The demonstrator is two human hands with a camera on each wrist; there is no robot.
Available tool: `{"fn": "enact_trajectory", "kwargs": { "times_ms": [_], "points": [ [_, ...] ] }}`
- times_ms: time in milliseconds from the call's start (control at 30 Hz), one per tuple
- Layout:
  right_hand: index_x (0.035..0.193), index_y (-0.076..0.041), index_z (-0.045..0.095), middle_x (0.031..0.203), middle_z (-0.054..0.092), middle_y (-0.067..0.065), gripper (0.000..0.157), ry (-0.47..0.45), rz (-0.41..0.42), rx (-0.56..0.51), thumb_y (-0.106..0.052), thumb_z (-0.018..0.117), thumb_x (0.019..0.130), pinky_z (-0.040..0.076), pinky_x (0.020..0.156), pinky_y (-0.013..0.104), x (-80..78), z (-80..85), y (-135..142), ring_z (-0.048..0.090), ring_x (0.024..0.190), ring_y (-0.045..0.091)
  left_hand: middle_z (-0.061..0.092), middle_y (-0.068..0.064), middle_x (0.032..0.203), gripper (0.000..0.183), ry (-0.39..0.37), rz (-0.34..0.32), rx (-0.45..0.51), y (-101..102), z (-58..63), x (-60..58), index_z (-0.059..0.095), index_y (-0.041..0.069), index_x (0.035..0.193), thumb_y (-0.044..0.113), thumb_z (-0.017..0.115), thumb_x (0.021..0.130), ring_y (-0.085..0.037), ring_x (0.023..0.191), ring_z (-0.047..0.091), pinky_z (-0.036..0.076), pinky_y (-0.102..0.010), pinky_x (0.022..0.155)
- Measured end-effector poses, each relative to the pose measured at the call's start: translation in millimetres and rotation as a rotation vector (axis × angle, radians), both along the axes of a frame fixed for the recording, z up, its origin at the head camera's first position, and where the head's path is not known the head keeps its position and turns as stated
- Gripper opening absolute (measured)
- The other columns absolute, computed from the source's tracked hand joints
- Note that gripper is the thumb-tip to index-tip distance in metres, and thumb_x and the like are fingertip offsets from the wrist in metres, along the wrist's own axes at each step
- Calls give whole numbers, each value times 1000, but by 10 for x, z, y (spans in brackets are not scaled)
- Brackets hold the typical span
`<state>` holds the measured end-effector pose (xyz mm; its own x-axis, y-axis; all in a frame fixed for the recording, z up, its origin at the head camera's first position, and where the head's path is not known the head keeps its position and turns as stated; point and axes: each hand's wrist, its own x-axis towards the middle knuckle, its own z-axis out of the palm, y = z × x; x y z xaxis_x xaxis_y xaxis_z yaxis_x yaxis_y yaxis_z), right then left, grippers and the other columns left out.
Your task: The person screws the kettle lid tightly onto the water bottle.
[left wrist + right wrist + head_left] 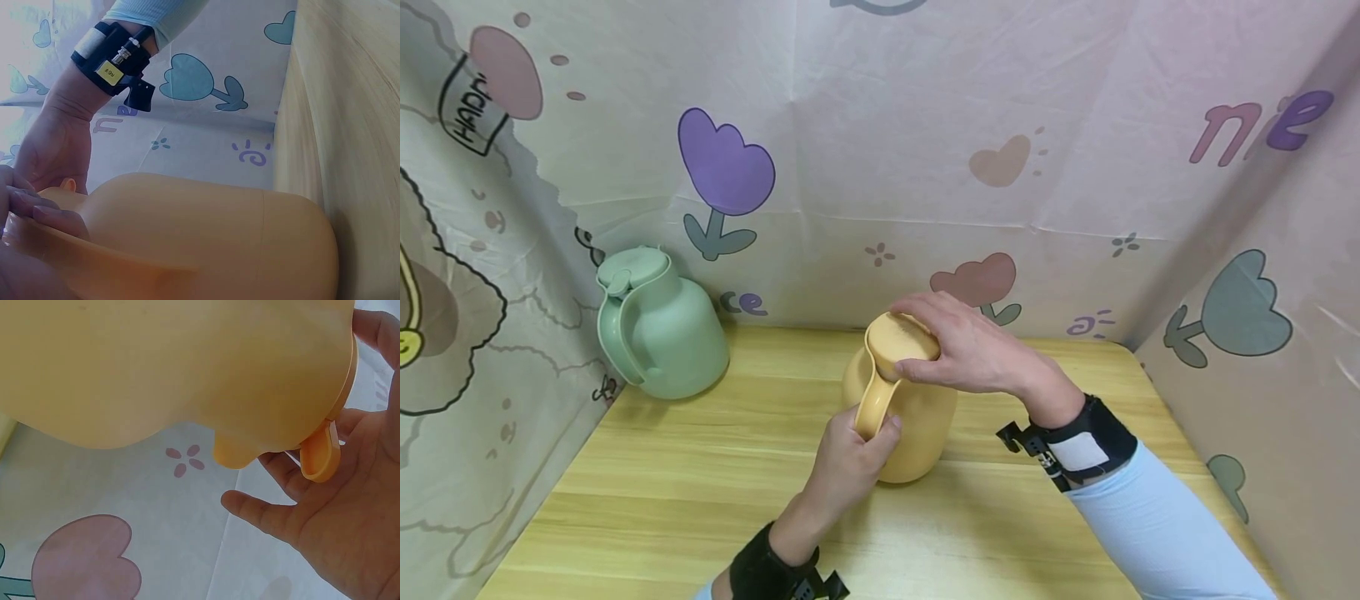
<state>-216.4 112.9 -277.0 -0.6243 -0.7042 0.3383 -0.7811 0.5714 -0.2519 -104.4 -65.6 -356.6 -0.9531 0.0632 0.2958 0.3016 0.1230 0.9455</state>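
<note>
A yellow jug (pixel 921 429) with a round lid (pixel 901 342) stands upright on the wooden table. My left hand (pixel 850 462) grips its handle (pixel 874 407), thumb along the near side. Over the top, my right hand (pixel 966 343) holds the lid, with the thumb on the near edge and fingers around the far edge. In the right wrist view, that hand's little finger sticks out apart from the jug, beside the spout (pixel 234 450) and a small tab (pixel 320 459). The left wrist view shows the jug's body (pixel 206 231) lying sideways in the picture; left fingers wrap the handle.
A green jug (pixel 681 337) of similar shape stands at the table's back left, handle toward the near left. A printed cloth (pixel 865 150) hangs behind the table (pixel 700 492) and along both sides. Black straps with small devices sit on both wrists.
</note>
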Motion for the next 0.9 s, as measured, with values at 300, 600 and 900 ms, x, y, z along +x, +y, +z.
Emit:
{"fn": "enact_trajectory", "kwargs": {
  "times_ms": [300,600,900],
  "points": [
    [131,-23,51,123,53,-8,65,3,-30,0,-62,64,81,43,85,36,4,-2,-10,46,106,10,38,0,52,28,-12,-9,9,-4,-5,0,51,6,63,5,61,89,-6,43,35,29,-20,40],
    [128,-24,53,118,51,-5,70,30,-101,19,-72,59,78,42,86,39,7,-29,-31,47,100,12,38,0,52,29,-1,-9,3,-1,-15,-4,49,6,63,5,61,89,-6,44,35,29,-20,41],
    [131,-24,51,121,53,-9,61,0,-27,23,-57,66,81,43,80,34,-4,20,-24,46,103,10,38,0,51,29,0,-1,5,-3,4,3,50,7,63,5,61,89,-6,44,35,29,-20,40]
  ]
}}
